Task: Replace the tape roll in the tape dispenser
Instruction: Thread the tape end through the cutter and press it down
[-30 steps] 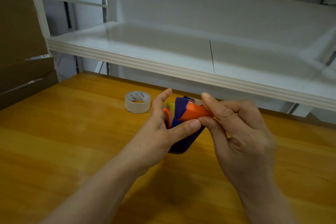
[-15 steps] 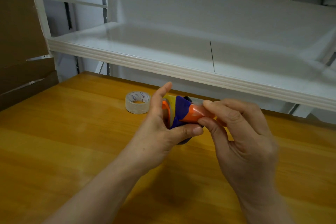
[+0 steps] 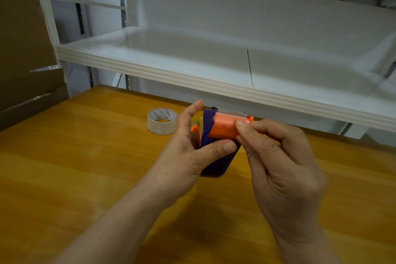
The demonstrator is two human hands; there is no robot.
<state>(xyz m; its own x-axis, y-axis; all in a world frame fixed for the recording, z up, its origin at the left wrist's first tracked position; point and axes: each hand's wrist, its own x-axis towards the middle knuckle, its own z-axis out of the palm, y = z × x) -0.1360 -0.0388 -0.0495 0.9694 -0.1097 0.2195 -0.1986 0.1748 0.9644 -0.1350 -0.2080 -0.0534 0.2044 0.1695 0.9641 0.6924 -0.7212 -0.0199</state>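
Observation:
I hold a purple and orange tape dispenser (image 3: 216, 156) above the wooden table (image 3: 75, 167). My left hand (image 3: 186, 156) grips its purple body from the left, thumb across the front. My right hand (image 3: 285, 169) pinches the right end of the orange front piece (image 3: 222, 128) between thumb and forefinger. An orange hub shows behind my left fingers; a roll inside the dispenser is mostly hidden. A clear tape roll (image 3: 162, 120) with printed core lies flat on the table, left of the dispenser and apart from both hands.
A white metal shelf (image 3: 192, 75) overhangs the table's far edge just beyond my hands. Brown cardboard (image 3: 23, 49) leans at the far left. Bare wooden tabletop spreads left and in front of my arms.
The dispenser has tilted so the orange front piece faces up more. My right fingertips have shifted along it to its right end. The clear roll on the table has not moved.

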